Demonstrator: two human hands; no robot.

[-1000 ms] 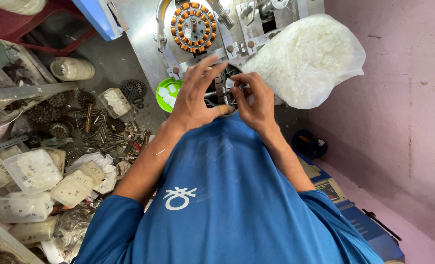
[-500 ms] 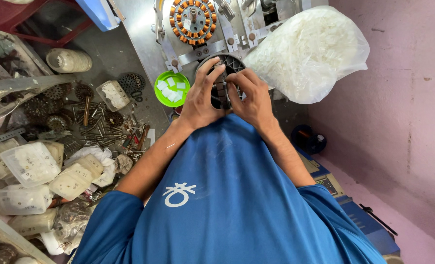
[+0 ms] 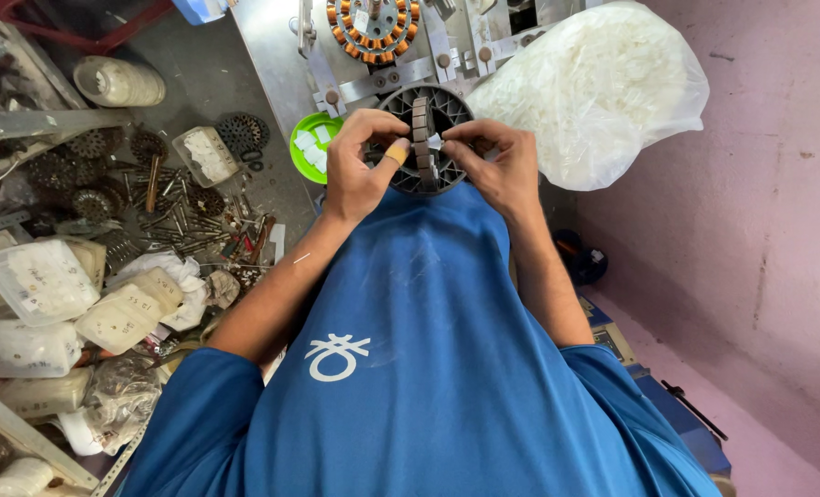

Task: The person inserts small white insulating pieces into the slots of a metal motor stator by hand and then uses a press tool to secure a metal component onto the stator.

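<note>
While both hands pinch it from either side, a dark round stator (image 3: 425, 138) is held up just above the chest of the blue shirt (image 3: 428, 368), in front of the metal worktop (image 3: 262, 55). Its spoked frame faces the camera, with a row of small grey blocks running down the middle. The left hand (image 3: 359, 170) grips the left rim with curled fingers, its thumb, wrapped in tan tape, pressed onto the face beside the blocks. The right hand (image 3: 497, 166) clasps the right rim, thumb and forefinger pinching a small white slip (image 3: 435, 142) against the centre row.

Just beyond the stator, on the worktop, sits a jig (image 3: 378, 20) carrying a ring of copper-wound coils, only partly in view at the top edge. Left of the left hand lies a green lid (image 3: 307, 147) holding a few white slips. To the right, a large clear bag (image 3: 603, 87) full of white pieces rests near the right hand, against a pink wall (image 3: 778, 184).

Farther left, the grey surface is strewn with dark gear-like discs (image 3: 244, 132), screws and small metal bits, a clear tub (image 3: 205, 155) and a roll of tape (image 3: 120, 83). Well apart, at the lower left, several white plastic containers (image 3: 41, 281) and bags are heaped together
</note>
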